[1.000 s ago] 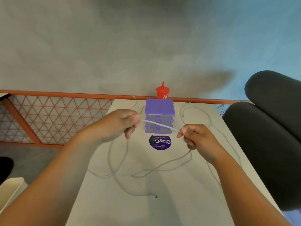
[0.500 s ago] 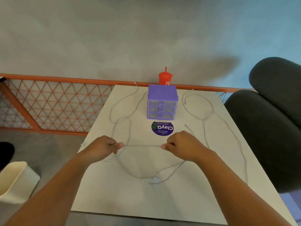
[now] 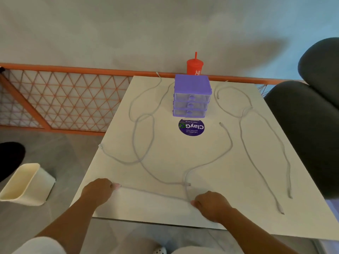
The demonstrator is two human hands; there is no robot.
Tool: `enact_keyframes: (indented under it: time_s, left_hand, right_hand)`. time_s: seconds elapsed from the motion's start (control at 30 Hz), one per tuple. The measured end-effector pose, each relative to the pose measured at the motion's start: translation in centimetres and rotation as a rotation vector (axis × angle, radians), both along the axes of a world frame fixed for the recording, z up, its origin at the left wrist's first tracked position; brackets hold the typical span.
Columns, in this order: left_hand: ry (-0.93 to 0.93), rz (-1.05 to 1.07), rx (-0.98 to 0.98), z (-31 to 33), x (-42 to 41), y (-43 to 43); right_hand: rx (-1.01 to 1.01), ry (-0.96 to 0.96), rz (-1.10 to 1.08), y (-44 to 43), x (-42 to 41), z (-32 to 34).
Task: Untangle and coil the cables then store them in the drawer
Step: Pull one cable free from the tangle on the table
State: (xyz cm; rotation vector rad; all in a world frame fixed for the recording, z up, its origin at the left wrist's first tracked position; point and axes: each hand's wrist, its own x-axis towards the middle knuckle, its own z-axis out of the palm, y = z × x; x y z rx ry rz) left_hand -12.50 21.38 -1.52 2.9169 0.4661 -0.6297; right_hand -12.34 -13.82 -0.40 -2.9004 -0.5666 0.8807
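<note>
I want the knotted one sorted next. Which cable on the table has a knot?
The far-right cable, right of the purple drawers; its strands bunch into a knot. The others merely cross.

The dark chair (image 3: pixel 300 129) runs off the right edge.

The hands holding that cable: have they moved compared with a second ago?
Yes. Both hands, left and right, came toward the table's near edge, away from the purple drawer unit.
</note>
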Motion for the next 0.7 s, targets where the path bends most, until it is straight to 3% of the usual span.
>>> enact_keyframes:
  time_s: [0.2,0.37,0.5,0.6,0.7]
  left_hand:
    - [0.017,-0.005,-0.068,-0.8,1.6,0.2]
    - [-0.021,-0.013,-0.066,-1.4,0.7,0.3]
    - [-0.108,0.085,-0.068,-2.1,-0.8,-0.1]
    - [-0.109,0.113,-0.072,-1.9,-0.9,-0.2]
    - [-0.066,0.113,-0.077,-2.0,-0.7,-0.1]
  right_hand:
    - [0.009,0.0,-0.009,0.2,0.6,-0.1]
    - [0.322,0.064,-0.338,-2.1,4.7,3.7]
    - [0.574,-0.088,-0.421,-3.9,7.6,12.0]
    - [0.507,-0.242,-0.327,-4.2,8.0,18.0]
    - [0.271,-0.269,-0.199,-4.7,7.3,21.5]
